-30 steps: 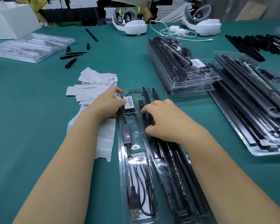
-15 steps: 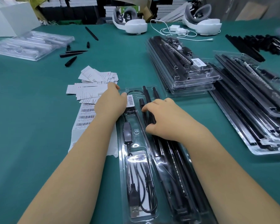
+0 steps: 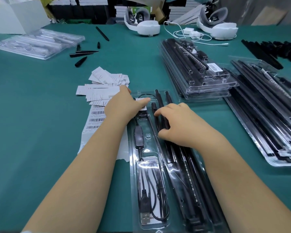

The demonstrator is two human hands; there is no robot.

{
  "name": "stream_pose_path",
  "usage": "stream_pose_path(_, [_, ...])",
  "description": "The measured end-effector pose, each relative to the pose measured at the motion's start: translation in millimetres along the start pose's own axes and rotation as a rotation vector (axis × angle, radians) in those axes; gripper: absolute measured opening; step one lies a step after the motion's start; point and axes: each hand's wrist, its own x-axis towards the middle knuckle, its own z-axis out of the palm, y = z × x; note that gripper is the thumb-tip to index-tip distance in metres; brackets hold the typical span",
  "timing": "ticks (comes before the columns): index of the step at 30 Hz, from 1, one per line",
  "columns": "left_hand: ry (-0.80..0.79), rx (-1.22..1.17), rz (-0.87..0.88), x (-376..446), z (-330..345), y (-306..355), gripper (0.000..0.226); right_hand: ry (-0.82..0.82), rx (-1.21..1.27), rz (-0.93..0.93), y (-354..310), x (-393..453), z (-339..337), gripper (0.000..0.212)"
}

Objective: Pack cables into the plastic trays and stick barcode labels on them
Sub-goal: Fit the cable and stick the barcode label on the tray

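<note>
Barcode label (image 3: pixel 144 105) half hidden under left hand (image 3: pixel 123 105) — tray (image 3: pixel 160 221) cut off below.

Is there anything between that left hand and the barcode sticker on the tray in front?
Nothing visible does. The left hand already lies on the barcode label, its thumb stretched across the top of it on the clear tray. The right hand rests beside it on the black rods.

Left hand (image 3: pixel 123 105) flat, right hand (image 3: pixel 181 125) curled
</note>
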Motion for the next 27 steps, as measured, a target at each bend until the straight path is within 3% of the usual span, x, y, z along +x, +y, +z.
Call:
stream_pose_path(4, [-0.144, -0.169, 0.042, 2.2, -6.4, -5.0, 0.081, 0.006, -0.012, 0.003, 0.5, -0.2, -0.4, 0.052])
stream_pose_path(12, [-0.327, -0.258, 0.059, 8.8, -20.4, -14.7, 0.085, 0.012, -0.015, 0.012, 0.7, 0.0, -0.9, 0.05])
stream_pose_path(17, [-0.316, -0.223, 0.07, 7.3, -20.7, -14.3, 0.092, 0.014, -0.031, 0.006, 0.0, -0.4, -0.7, 0.05])
stream_pose_path(21, [-0.151, -0.081, 0.146, -0.7, -9.6, -7.9, 0.076, 0.015, 0.023, 0.035, -1.0, -1.4, -1.7, 0.049])
stream_pose_path(27, [-0.156, -0.012, 0.152, 0.2, -4.6, -7.3, 0.08, 0.129, 0.011, 0.353, -1.6, -0.6, -3.0, 0.035])
